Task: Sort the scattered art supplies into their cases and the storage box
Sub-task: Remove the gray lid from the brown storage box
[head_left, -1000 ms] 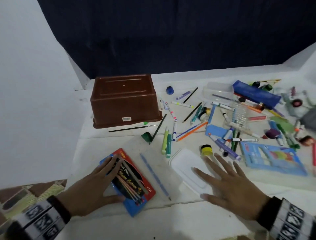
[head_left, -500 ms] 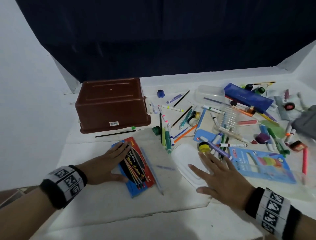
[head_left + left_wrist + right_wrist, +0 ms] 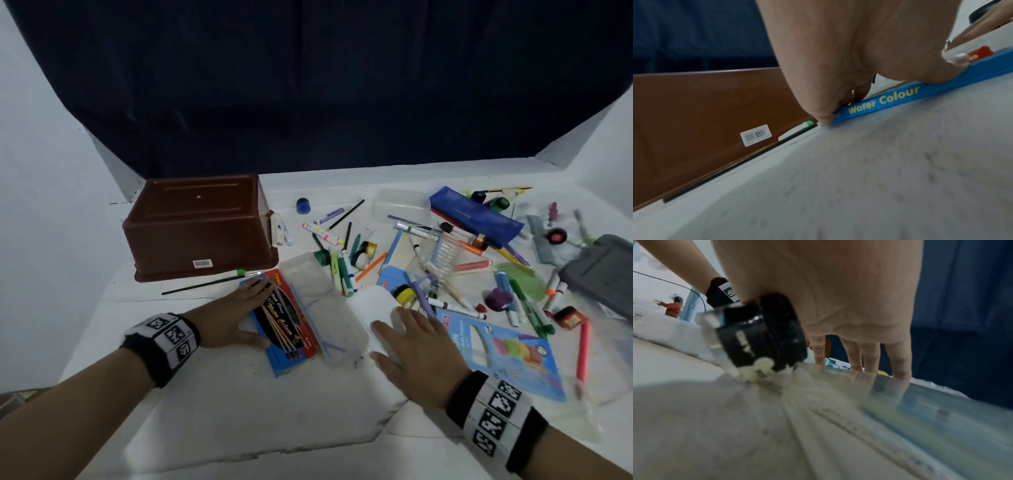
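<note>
Your left hand [image 3: 228, 314] lies on the flat blue-and-red watercolour pencil box [image 3: 287, 322], fingers over its near-left edge and thumb against its side, gripping it on the white table [image 3: 239, 404]. Your right hand [image 3: 419, 346] rests flat, fingers spread and relaxed, on the white plastic lid [image 3: 375, 303]. Just behind the left hand stands the upturned brown plastic storage box [image 3: 202, 226]. Markers and pens [image 3: 342, 270] lie scattered to the right.

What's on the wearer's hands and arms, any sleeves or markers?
Both forearms are bare, no sleeves or gloves. Each wrist has a black band carrying white squares printed with black fiducial-style patterns: left wristband, right wristband. The right wrist view shows a black camera unit on a clear mount.
</note>
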`<state>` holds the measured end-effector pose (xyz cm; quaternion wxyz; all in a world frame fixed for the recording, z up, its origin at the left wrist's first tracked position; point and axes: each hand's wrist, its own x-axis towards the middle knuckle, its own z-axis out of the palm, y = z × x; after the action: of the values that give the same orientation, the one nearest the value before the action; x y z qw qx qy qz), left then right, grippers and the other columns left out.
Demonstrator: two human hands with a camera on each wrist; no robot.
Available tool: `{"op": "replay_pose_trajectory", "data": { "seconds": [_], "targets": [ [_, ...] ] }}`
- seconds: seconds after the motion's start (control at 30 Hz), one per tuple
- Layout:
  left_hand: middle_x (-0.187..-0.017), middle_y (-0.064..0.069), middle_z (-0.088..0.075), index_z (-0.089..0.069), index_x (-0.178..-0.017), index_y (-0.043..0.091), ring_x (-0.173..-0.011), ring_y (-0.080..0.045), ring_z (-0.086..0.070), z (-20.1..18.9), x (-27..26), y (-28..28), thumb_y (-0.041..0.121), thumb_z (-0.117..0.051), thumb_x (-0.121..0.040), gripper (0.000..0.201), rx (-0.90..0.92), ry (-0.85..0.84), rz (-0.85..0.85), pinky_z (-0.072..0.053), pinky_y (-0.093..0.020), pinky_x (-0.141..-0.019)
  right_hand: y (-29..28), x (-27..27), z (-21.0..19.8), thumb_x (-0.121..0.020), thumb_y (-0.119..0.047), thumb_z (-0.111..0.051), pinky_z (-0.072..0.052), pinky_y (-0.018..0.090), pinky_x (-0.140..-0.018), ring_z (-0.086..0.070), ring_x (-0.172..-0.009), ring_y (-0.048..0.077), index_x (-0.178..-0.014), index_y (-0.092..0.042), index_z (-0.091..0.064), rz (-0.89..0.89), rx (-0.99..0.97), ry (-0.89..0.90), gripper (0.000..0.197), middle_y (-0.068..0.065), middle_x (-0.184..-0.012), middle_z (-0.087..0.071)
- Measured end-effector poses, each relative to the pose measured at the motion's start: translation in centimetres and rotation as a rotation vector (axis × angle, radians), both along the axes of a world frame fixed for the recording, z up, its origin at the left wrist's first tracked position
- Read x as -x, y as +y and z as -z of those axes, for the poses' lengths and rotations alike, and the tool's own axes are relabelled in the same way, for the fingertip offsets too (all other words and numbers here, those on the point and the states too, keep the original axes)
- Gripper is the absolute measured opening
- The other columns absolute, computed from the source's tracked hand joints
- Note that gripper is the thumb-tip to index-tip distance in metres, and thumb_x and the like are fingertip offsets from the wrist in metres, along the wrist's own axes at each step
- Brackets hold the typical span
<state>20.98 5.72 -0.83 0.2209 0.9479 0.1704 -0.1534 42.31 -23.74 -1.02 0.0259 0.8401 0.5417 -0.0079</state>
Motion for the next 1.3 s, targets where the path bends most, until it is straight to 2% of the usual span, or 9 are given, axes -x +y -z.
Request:
{"op": "replay_pose_trajectory", "data": {
  "seconds": [0.23,0.37,0.53,0.63,0.73,0.87,1.0,1.13,1.3],
  "targets": [
    [-0.165,0.01,0.011,0.005,-0.159,0.025,-0.147,-0.003,0.019,-0.7,-2.2,-0.1,0.065,-0.066,-0.083,0.112,-0.01,0.01,-0.006,0.003,-0.026,-0.119,0.3,-1.1,0.2,-0.085,-0.063,-0.029,-0.047,0.052,-0.09,-0.056,-0.109,0.032,-0.124,-0.034,-0.051,0.047,0.001,-0.009,0.053,0.008,-0.12,-0.056],
    [-0.157,0.02,0.006,-0.009,-0.159,0.026,-0.146,-0.001,0.014,-1.7,-1.7,-0.9,0.058,-0.067,-0.085,0.099,-0.014,-0.061,-0.003,0.003,-0.02,-0.115,0.7,-0.3,-1.2,-0.084,-0.055,-0.018,-0.047,0.046,-0.093,-0.054,-0.116,0.029,-0.132,-0.032,-0.049,0.043,-0.004,0.028,0.061,0.005,-0.129,-0.053],
    [-0.164,0.013,-0.017,-0.033,-0.151,0.042,-0.152,-0.006,-0.008,-1.1,1.9,0.0,0.089,-0.039,-0.074,0.091,-0.034,-0.208,-0.235,-0.013,-0.031,-0.123,3.3,1.6,-2.6,-0.091,-0.053,-0.029,-0.051,0.042,-0.088,-0.056,-0.115,0.03,-0.13,-0.026,-0.054,-0.008,-0.146,0.146,0.054,0.007,-0.13,-0.057],
    [-0.162,0.007,-0.029,-0.038,-0.151,0.032,-0.151,-0.015,-0.023,-1.4,4.5,2.5,0.065,-0.045,-0.092,0.067,-0.188,-0.23,-0.392,-0.022,-0.035,-0.121,4.8,3.5,-3.1,-0.093,-0.056,-0.032,-0.048,0.045,-0.096,-0.051,-0.125,0.029,-0.134,-0.032,-0.049,-0.125,-0.148,0.189,0.051,0.004,-0.135,-0.054],
    [-0.166,-0.001,-0.018,-0.023,-0.158,0.021,-0.154,-0.022,-0.01,-1.5,6.0,4.9,0.06,-0.036,-0.097,0.073,-0.256,-0.045,-0.372,-0.014,-0.038,-0.123,6.3,5.4,-3.1,-0.091,-0.06,-0.034,-0.038,0.058,-0.107,-0.035,-0.142,0.032,-0.142,-0.042,-0.038,-0.262,-0.067,0.192,0.054,0.001,-0.149,-0.044],
    [-0.168,-0.002,0.008,0.004,-0.16,0.022,-0.155,-0.021,0.007,-1.1,5.8,4.9,0.077,-0.012,-0.08,0.098,-0.223,0.152,-0.215,-0.004,-0.041,-0.124,7.7,6.9,-2.3,-0.083,-0.064,-0.038,-0.038,0.071,-0.097,-0.039,-0.141,0.033,-0.141,-0.051,-0.039,-0.353,0.154,0.084,0.059,-0.001,-0.151,-0.045],
    [-0.168,0.001,0.004,0.0,-0.16,0.021,-0.155,-0.017,0.001,-0.3,5.0,4.9,0.064,-0.026,-0.098,0.08,-0.239,0.114,-0.274,-0.015,-0.038,-0.123,7.9,7.5,-1.3,-0.081,-0.071,-0.035,-0.049,0.069,-0.082,-0.053,-0.13,0.032,-0.137,-0.051,-0.044,-0.235,0.311,0.041,0.06,-0.001,-0.14,-0.057],
    [-0.168,0.001,0.003,0.0,-0.16,0.015,-0.155,-0.014,-0.001,-0.7,4.3,3.4,0.048,-0.03,-0.106,0.07,-0.159,0.103,-0.24,-0.013,-0.031,-0.123,7.7,7.9,-0.8,-0.081,-0.07,-0.036,-0.051,0.068,-0.081,-0.055,-0.128,0.032,-0.134,-0.049,-0.045,-0.212,0.303,-0.001,0.057,0.0,-0.137,-0.059],
    [-0.168,-0.005,0.005,0.001,-0.16,0.012,-0.155,-0.015,-0.004,-0.9,2.7,-0.1,0.048,-0.032,-0.106,0.073,-0.024,0.04,-0.249,-0.01,-0.028,-0.122,7.0,8.1,-0.9,-0.087,-0.069,-0.033,-0.054,0.062,-0.082,-0.057,-0.127,0.028,-0.131,-0.051,-0.047,-0.182,0.307,0.037,0.049,-0.005,-0.137,-0.059]
  ]
}}
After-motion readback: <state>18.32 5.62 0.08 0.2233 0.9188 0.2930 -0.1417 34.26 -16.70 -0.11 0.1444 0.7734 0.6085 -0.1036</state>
